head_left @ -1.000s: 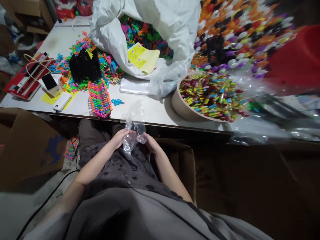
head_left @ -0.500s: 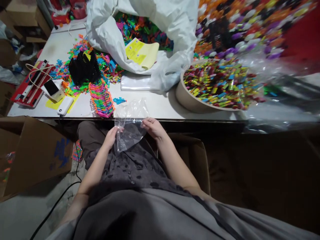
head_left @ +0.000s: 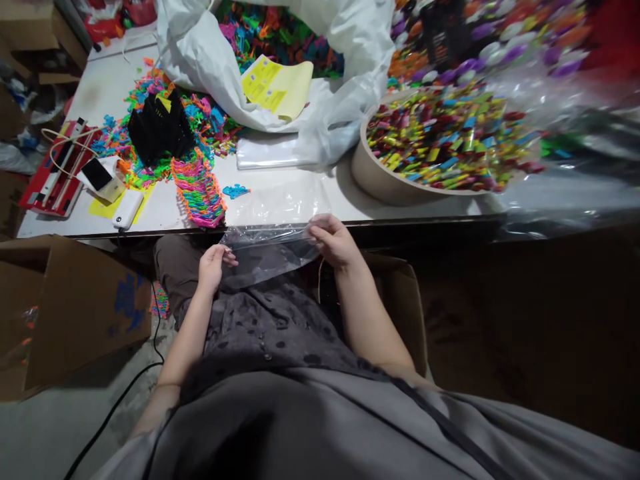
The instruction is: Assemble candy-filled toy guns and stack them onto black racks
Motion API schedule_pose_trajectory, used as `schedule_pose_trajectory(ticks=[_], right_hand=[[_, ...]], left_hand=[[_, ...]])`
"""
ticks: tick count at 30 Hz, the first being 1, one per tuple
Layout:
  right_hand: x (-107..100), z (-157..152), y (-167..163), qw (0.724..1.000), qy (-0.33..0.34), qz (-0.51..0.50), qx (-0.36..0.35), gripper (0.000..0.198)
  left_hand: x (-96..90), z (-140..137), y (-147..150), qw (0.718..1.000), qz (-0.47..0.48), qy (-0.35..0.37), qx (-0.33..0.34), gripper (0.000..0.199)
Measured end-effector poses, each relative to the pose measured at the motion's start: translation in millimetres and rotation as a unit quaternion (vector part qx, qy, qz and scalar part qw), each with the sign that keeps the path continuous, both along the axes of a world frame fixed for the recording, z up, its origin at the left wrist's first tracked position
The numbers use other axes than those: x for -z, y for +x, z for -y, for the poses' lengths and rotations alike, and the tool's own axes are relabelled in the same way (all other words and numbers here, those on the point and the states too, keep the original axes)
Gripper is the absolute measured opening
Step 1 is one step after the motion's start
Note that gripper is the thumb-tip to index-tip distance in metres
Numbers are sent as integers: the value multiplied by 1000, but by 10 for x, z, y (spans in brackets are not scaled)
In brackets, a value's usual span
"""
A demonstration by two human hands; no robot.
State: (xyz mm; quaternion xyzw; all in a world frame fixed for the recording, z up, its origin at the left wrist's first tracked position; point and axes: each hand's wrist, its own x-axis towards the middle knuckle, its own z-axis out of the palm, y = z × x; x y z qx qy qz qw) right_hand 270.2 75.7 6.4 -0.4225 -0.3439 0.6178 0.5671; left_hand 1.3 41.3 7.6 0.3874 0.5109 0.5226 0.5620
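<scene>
A clear plastic bag [head_left: 273, 257] is stretched sideways between my two hands, just over my lap at the table's front edge. My left hand [head_left: 213, 265] pinches its left side. At its right side, my right hand [head_left: 334, 241] grips the film between thumb and fingers. The bag looks flat and see-through. Beyond it on the table lie a small blue plastic piece [head_left: 236, 191] and a long row of stacked colourful plastic pieces [head_left: 199, 190], which runs out from a black holder [head_left: 159, 130].
Behind stands a white sack [head_left: 367, 47] of colourful pieces, with flat clear bags [head_left: 270, 153] before it. A beige tub [head_left: 385, 180] of small wrapped items is at right. A red sealer-like device [head_left: 55, 173] lies left. Cardboard boxes [head_left: 85, 320] and a black cable [head_left: 113, 410] are below.
My hands have moved apart, the right one further right and slightly up, pulling the bag wider. The camera view has shifted a little.
</scene>
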Motion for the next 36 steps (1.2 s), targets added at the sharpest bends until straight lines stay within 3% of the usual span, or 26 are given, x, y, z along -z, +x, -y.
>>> schedule_pose_trajectory(ticks=[3, 6, 10, 13, 16, 19, 22, 26, 30, 32, 36], right_hand=[[-43, -21, 1, 999, 9, -20, 41, 39], [-62, -67, -32, 990, -3, -65, 128, 30], [2, -113, -118, 966, -44, -125, 220, 28], [83, -120, -186, 949, -78, -184, 244, 27], [163, -125, -228, 933, -115, -230, 251, 24], [225, -137, -224, 940, -125, -224, 226, 27], [259, -138, -180, 958, -98, -184, 196, 34], [314, -106, -97, 972, -66, -120, 189, 36], [451, -94, -14, 966, -72, -21, 248, 32], [523, -97, 17, 942, -97, 80, 312, 31], [567, -61, 7, 844, -63, 327, 421, 40]], left_hand=[[-50, 5, 7, 995, 64, -52, 55, 54], [-109, 41, 45, 969, 189, -97, 129, 77], [-127, 179, 206, 935, 308, -63, 167, 95], [-43, 274, 319, 931, 304, -18, 199, 93], [94, 308, 359, 946, 239, -10, 221, 83], [220, 300, 351, 963, 148, -25, 225, 55], [291, 267, 331, 982, 86, -27, 166, 35], [275, 158, 318, 995, 59, -6, 76, 41], [222, -7, 349, 996, 69, 10, 59, 45], [223, -92, 383, 996, 71, 12, 56, 46], [269, -245, 472, 998, 21, 25, 59, 39]])
